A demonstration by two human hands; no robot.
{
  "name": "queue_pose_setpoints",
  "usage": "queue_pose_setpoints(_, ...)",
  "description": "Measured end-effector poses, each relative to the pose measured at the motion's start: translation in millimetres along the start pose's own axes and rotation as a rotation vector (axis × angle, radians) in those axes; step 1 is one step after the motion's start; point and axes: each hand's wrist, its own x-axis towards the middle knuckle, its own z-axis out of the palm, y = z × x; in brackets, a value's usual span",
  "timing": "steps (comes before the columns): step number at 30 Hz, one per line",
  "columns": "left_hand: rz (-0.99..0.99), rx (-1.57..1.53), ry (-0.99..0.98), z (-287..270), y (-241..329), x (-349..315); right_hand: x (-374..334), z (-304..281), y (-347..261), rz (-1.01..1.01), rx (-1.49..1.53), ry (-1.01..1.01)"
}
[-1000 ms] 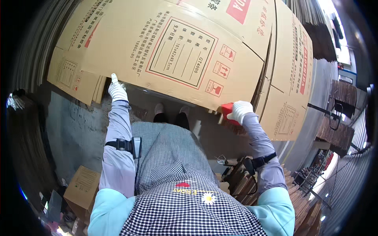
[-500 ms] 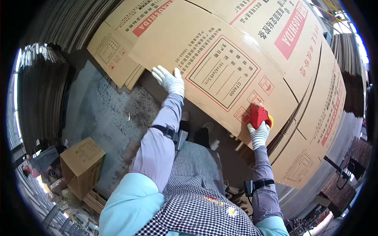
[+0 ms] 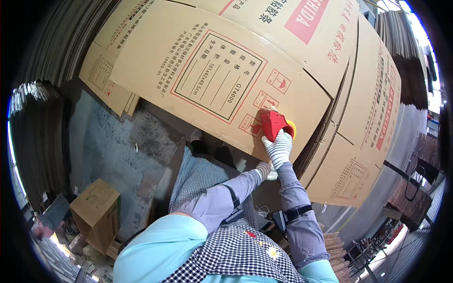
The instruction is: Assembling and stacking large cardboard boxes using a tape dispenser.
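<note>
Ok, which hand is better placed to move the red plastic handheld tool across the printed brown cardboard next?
Probably the right hand: it grips the red tool over the brown cardboard. The left hand, partly hidden, is by the right wrist, away from the tool.

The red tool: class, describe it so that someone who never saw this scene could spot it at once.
Start with the broad brown cardboard sheet across the upper middle, then its printed panel. Off the panel's lower right corner, the gloved right hand holds the red tool. Unlike the flat red symbols beside it, it is solid, with a yellow part at its right.
</note>
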Motion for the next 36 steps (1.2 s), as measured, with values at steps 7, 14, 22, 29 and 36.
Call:
queue_pose_setpoints(7,-0.344,1.564,-0.158,138.8,95.9,-125.0,-126.5,-15.9,47.4,0.706,1.439,0.433)
queue_pose_setpoints(14,1.729,1.425,1.353,169.3,433.6,-287.1,-237.2,181.1,44.4,1.595,1.908,0.526)
queue_pose_setpoints(22,0.596,2.155,1.31,101.3,673.8,-379.6,-73.4,228.2,-13.2,1.154,2.285,0.87)
queue_pose_setpoints(29,0.35,1.325,0.249,178.7,623.8,-386.1,42.9,122.6,-147.8,0.339,2.183,1.259)
queue_pose_setpoints(36,0.375,1.357,0.022,164.4,648.8,-344.4,150.1,211.7,-368.0,0.495,2.159,1.449)
